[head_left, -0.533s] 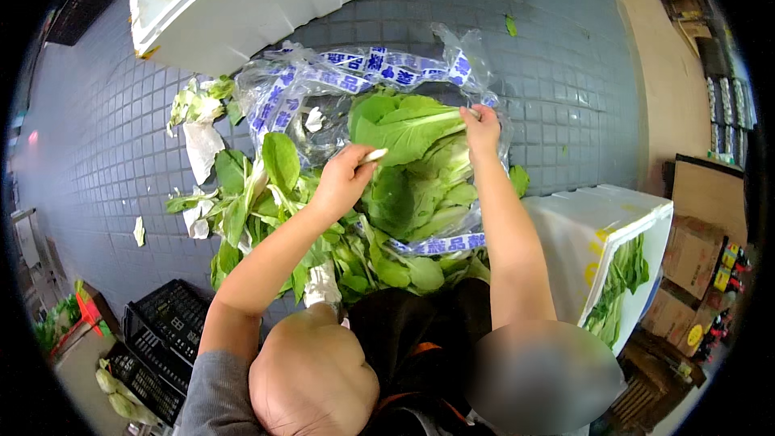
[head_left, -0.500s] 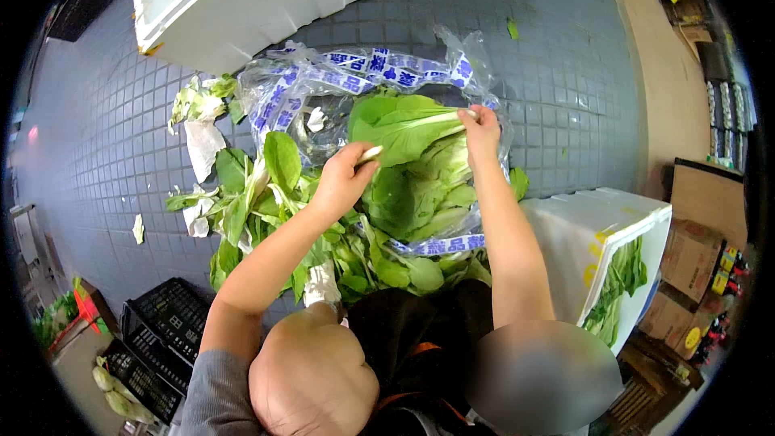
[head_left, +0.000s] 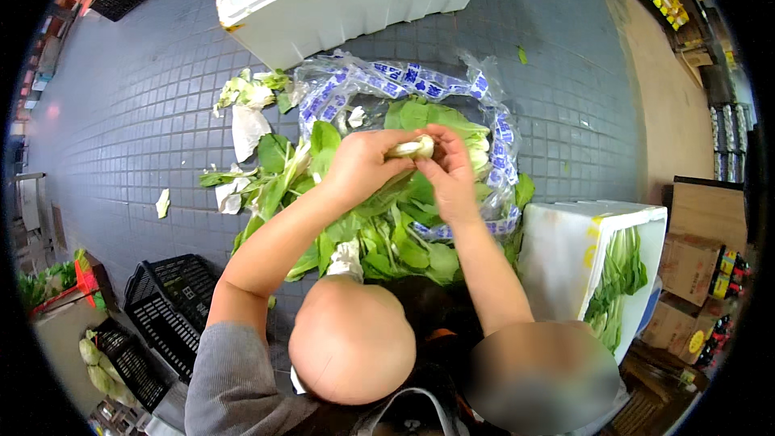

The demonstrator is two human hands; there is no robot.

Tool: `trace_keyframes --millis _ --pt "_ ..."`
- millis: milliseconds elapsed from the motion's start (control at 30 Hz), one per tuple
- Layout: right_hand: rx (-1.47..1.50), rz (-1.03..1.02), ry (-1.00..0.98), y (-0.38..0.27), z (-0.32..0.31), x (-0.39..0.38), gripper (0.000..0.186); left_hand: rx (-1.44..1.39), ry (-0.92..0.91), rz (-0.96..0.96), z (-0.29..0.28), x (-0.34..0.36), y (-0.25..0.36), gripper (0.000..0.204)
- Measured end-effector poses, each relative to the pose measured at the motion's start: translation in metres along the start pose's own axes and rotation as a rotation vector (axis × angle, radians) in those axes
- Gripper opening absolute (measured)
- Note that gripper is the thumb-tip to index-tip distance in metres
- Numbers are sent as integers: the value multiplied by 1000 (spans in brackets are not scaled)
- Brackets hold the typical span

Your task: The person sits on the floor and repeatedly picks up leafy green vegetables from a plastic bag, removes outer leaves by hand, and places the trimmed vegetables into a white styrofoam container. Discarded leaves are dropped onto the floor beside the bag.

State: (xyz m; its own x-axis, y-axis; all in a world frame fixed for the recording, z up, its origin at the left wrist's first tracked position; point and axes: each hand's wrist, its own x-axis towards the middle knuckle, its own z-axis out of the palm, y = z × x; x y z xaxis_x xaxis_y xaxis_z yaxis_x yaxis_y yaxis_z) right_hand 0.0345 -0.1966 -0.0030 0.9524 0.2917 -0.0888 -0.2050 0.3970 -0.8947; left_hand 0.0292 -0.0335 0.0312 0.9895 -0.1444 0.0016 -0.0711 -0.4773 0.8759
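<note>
My left hand (head_left: 359, 165) is closed around a small head of leafy greens (head_left: 413, 148), its pale cut base pointing right. Fingers of my right hand (head_left: 452, 173) pinch at that base, so the two hands nearly touch. Beneath them, broad green leaves (head_left: 428, 115) lie in an opened clear plastic bag (head_left: 502, 141) with blue-and-white print. More loose greens (head_left: 404, 244) are heaped between the bag and my legs. My hands hide part of the pile, and the leaf end of the held head cannot be made out.
A white foam box (head_left: 355, 20) stands ahead; another (head_left: 557, 246), at right, holds greens. Torn leaves (head_left: 246, 93) and a white scrap (head_left: 249, 133) lie left on the tiled floor (head_left: 145, 145). Black crates (head_left: 171, 299) sit at lower left, cardboard boxes (head_left: 690, 266) at far right.
My right hand has moved left and in toward my left hand, from a long leaf's stem to the pale base. That stretched leaf is no longer in its fingers. The whole view has shifted slightly.
</note>
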Motion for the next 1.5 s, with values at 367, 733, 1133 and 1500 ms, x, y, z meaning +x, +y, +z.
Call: trace_keyframes --millis 367,733,1133,1500 --pt "10 267 -69 58 48 -39 33 639 234 -216 -144 -55 -61 29" --pt "-521 185 140 70 -12 18 28 -419 -199 -545 4 -64 -97 35" --pt "-905 629 723 122 -285 117 58 -831 28 -731 27 -42 -108 47" --pt "-320 -62 193 -21 -103 68 37 -397 471 -488 -35 -35 -58 27"
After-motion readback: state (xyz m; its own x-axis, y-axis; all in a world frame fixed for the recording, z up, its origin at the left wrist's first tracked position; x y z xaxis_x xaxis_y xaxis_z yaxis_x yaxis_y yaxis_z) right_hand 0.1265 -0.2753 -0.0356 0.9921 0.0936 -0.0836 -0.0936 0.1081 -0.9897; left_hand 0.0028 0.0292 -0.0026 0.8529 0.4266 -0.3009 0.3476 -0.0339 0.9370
